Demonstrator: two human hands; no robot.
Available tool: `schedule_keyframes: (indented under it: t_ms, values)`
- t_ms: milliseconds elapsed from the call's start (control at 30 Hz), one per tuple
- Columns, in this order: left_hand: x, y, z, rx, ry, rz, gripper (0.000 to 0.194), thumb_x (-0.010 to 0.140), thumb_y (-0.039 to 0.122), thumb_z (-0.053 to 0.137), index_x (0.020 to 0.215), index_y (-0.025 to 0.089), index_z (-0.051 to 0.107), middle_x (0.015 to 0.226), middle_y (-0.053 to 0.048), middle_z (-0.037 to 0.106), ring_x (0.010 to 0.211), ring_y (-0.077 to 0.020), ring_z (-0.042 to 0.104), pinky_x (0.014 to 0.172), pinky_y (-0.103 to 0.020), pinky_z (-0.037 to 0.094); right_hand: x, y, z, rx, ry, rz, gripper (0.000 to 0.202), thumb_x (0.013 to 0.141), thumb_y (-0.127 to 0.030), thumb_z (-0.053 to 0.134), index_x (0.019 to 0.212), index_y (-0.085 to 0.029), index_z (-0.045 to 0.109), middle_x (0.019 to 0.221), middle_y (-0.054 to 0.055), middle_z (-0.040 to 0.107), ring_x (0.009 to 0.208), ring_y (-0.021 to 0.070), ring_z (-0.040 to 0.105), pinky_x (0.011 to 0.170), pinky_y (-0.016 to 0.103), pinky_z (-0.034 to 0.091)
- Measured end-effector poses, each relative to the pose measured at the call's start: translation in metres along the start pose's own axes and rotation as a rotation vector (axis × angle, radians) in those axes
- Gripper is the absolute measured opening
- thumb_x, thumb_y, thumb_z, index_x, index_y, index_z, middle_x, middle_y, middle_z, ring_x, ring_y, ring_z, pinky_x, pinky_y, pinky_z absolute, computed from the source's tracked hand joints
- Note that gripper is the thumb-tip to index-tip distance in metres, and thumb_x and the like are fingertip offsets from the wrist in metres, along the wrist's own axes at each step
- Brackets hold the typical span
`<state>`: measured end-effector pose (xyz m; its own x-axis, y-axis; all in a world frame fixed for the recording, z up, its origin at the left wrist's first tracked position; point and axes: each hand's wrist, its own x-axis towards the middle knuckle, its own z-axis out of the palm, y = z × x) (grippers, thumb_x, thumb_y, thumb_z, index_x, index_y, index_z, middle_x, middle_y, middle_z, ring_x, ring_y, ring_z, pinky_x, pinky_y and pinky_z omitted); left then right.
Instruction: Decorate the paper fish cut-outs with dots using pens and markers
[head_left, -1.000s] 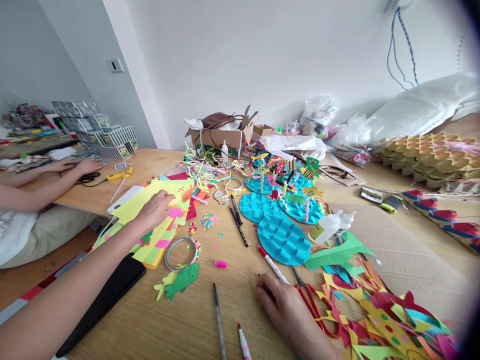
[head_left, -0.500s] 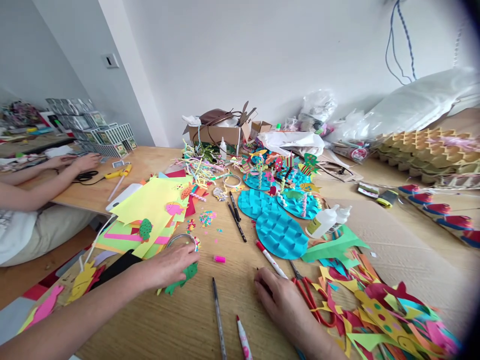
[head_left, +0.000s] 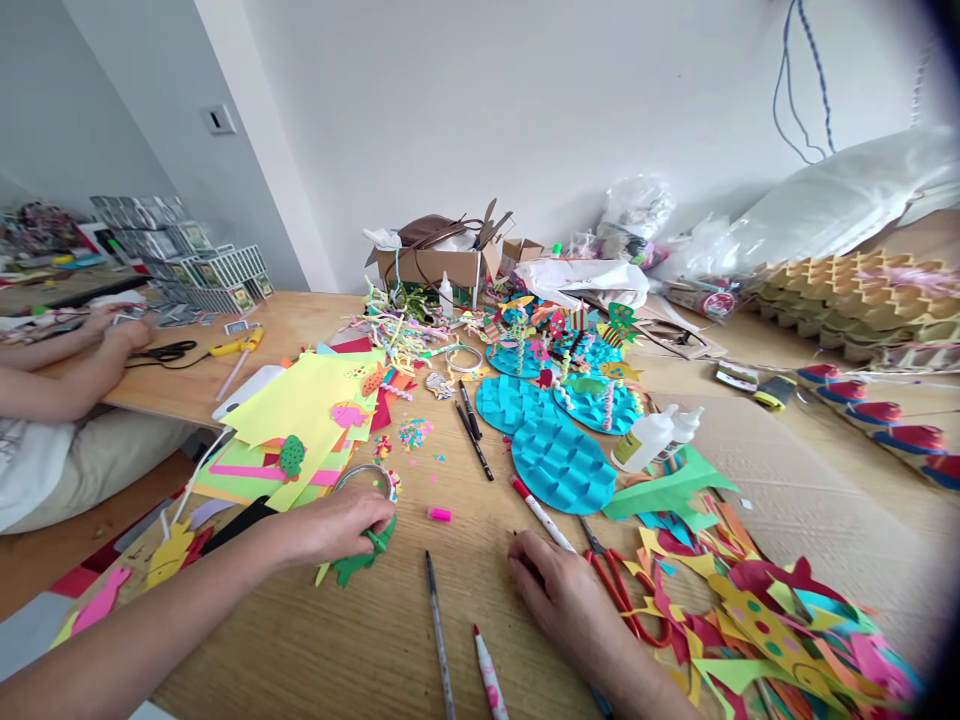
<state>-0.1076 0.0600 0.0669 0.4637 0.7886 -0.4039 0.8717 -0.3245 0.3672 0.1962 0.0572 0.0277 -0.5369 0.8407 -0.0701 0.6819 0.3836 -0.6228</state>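
Observation:
My left hand (head_left: 341, 527) has its fingers pinched down on a green paper fish cutout (head_left: 358, 566), partly covered by the hand. Just behind those fingers is a silver ring (head_left: 390, 480), perhaps a tape roll. On the table at right, my right hand (head_left: 559, 590) is curled; a dark tip shows by its fingertips, but what it holds is mostly hidden. Beside it lie red-handled scissors (head_left: 619, 590) and a red-tipped marker (head_left: 541, 512). Between the hands are a pink cap (head_left: 439, 515), a slim grey brush or pen (head_left: 436, 630) and an uncapped marker (head_left: 489, 672).
Blue textured discs (head_left: 562, 465) stand mid-table, some with decorated fish. White glue bottles (head_left: 643, 440) are beside them. Paper scraps (head_left: 787, 640) cover the right, yellow sheets (head_left: 300, 400) the left. A co-worker's hands (head_left: 124, 330) are at far left, near a glue gun (head_left: 236, 343).
My left hand has tilted and its fingers have closed downward on the green fish, which has shifted slightly. My right hand stays put. The co-worker's hands have moved left.

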Motion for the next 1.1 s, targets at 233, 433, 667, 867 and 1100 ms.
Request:
schedule_keyframes:
  t_ms: [233, 433, 667, 867, 1100]
  values:
    - [-0.005, -0.005, -0.020, -0.391, 0.105, -0.002, 0.028, 0.095, 0.039, 0.055, 0.110, 0.015, 0.056, 0.096, -0.004, 0.061, 0.081, -0.0184, 0.062, 0.072, -0.036, 0.052, 0.000, 0.001, 0.002, 0.000, 0.006, -0.002, 0.019, 0.092, -0.020, 0.037, 0.080, -0.022, 0.051, 0.077, 0.005, 0.066, 0.074, 0.0206, 0.065, 0.065, 0.029, 0.042]
    - [0.004, -0.007, -0.015, -0.518, 0.197, -0.036, 0.032, 0.098, 0.039, 0.048, 0.120, 0.016, 0.050, 0.097, -0.005, 0.060, 0.081, -0.0188, 0.061, 0.070, -0.036, 0.051, 0.001, 0.004, 0.002, -0.010, 0.071, -0.034, 0.020, 0.091, -0.022, 0.036, 0.079, -0.022, 0.052, 0.074, 0.005, 0.067, 0.070, 0.0200, 0.065, 0.062, 0.028, 0.042]
    - [-0.003, -0.006, -0.016, -0.347, 0.043, -0.044, 0.027, 0.093, 0.037, 0.059, 0.110, 0.015, 0.059, 0.092, -0.003, 0.061, 0.076, -0.0171, 0.061, 0.069, -0.034, 0.052, 0.003, 0.007, -0.003, -0.042, 0.120, -0.050, 0.019, 0.090, -0.021, 0.037, 0.077, -0.022, 0.051, 0.072, 0.005, 0.067, 0.067, 0.0198, 0.064, 0.059, 0.027, 0.040]
    - [-0.004, 0.004, -0.001, -0.172, -0.049, -0.062, 0.024, 0.094, 0.037, 0.058, 0.106, 0.015, 0.060, 0.092, -0.003, 0.061, 0.076, -0.0168, 0.061, 0.069, -0.034, 0.052, 0.000, 0.005, 0.002, -0.025, 0.077, -0.032, 0.020, 0.092, -0.022, 0.037, 0.078, -0.022, 0.051, 0.074, 0.005, 0.067, 0.069, 0.0199, 0.064, 0.061, 0.028, 0.040]
    - [-0.007, 0.010, 0.000, -0.090, -0.097, -0.013, 0.034, 0.086, 0.017, 0.056, 0.119, 0.024, 0.059, 0.080, 0.004, 0.062, 0.070, -0.0139, 0.061, 0.058, -0.023, 0.046, 0.001, 0.003, 0.001, -0.031, 0.039, -0.003, 0.020, 0.092, -0.019, 0.037, 0.078, -0.021, 0.052, 0.076, 0.005, 0.066, 0.071, 0.0203, 0.063, 0.063, 0.028, 0.040]
